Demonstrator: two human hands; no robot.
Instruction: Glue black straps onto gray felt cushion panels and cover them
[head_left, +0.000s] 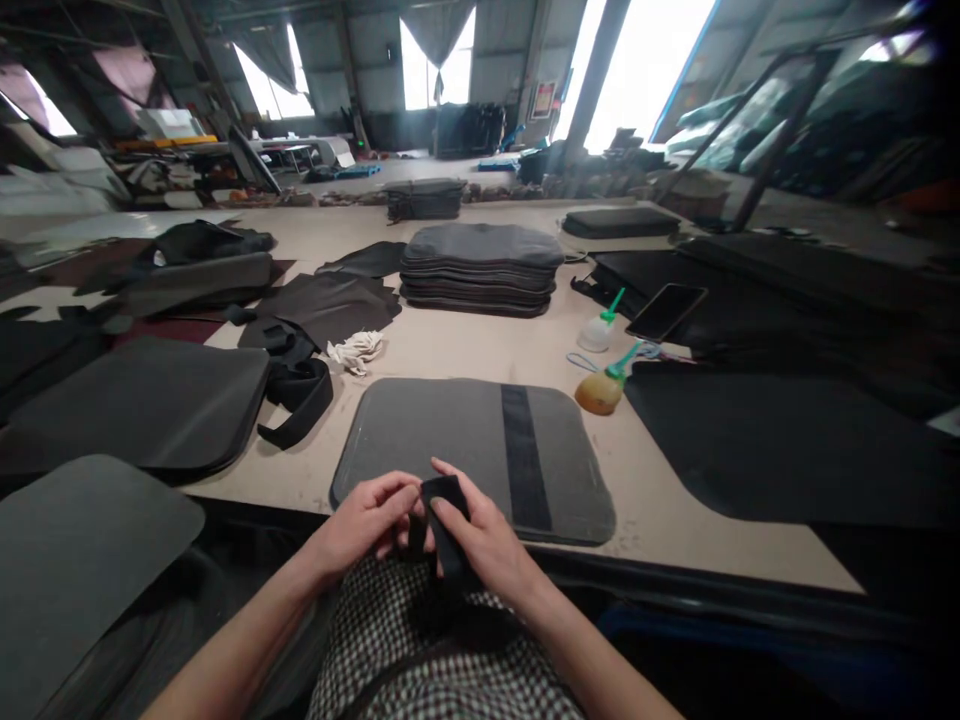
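Note:
A black fabric strap (pixel 450 535) is held between both hands over my lap, at the table's front edge. My right hand (pixel 484 535) grips it with the thumb pressed flat on top. The fingers of my left hand (pixel 375 515) pinch the strap's left side near its upper end; some of those fingertips are hidden. Just beyond my hands lies a dark grey mat-like panel (pixel 435 430) with rounded corners. Across its right part runs a black band (pixel 525 455).
A stack of dark panels (pixel 480 265) stands behind. To the right are two squeeze bottles with green nozzles, one clear (pixel 596 332) and one amber (pixel 598 393), and a phone (pixel 667 312). Black straps (pixel 300 400), white gloves (pixel 356 352) and more panels (pixel 135 400) lie left.

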